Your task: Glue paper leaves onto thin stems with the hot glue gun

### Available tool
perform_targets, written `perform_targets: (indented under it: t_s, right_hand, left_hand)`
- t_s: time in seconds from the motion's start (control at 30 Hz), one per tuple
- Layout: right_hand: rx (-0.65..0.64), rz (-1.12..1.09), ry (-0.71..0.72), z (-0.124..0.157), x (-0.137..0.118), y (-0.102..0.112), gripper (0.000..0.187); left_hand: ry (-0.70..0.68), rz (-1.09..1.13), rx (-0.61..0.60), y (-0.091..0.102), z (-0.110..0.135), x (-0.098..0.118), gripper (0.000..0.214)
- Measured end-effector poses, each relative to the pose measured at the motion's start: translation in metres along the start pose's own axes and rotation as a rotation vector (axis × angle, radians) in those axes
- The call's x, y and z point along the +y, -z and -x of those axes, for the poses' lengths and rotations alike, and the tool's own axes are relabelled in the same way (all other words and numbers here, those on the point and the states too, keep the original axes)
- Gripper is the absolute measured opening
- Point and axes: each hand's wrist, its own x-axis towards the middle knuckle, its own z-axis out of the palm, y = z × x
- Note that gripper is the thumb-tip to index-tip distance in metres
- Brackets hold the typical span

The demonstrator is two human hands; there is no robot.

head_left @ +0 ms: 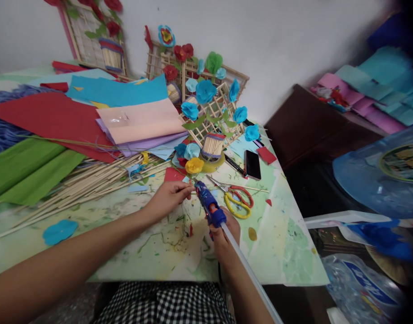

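Note:
My right hand (226, 231) is wrapped round a blue hot glue gun (208, 200), and a long white glue stick (249, 267) sticks out of its back end. The gun's nozzle points away from me, close to the fingertips of my left hand (171, 198). Those fingers are pinched together; what they hold, if anything, is too small to make out. Just beyond lie a yellow paper flower (194, 165) and a piece of red paper (174, 174). Scissors with red and yellow handles (238, 202) rest right of the gun.
Thin sticks (88, 180) and sheets of coloured paper (51, 117) cover the table's left side. Stick trellises with paper flowers (206, 91) lean at the back. A phone (252, 164) and tape roll (213, 164) lie near them. A blue paper shape (60, 231) lies at front left.

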Motion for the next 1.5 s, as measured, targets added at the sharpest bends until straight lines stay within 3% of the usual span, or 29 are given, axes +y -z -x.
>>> perform_targets:
  t_s: [0.2,0.83,1.03,1.33,1.5]
  right_hand:
    - [-0.02,0.003,-0.022,0.004,0.0,-0.001,0.046]
    - [-0.068,-0.039,-0.108,0.008,-0.007,0.0,0.048]
    - [-0.016,-0.014,-0.073,0.005,0.0,0.001,0.046]
    - [-0.055,-0.02,-0.058,0.008,0.002,-0.002,0.046]
    - [-0.039,-0.019,-0.121,0.003,-0.006,0.002,0.045]
  left_hand:
    - [-0.092,-0.093,0.047,0.003,0.0,0.007,0.029]
    - [-0.118,-0.132,0.104,0.004,-0.004,-0.003,0.024]
    - [-0.078,-0.12,0.137,0.002,-0.004,0.0,0.026]
    - [-0.076,-0.055,0.098,0.002,-0.004,-0.001,0.022]
    - [-0.06,0.051,0.073,0.002,-0.001,0.003,0.022]
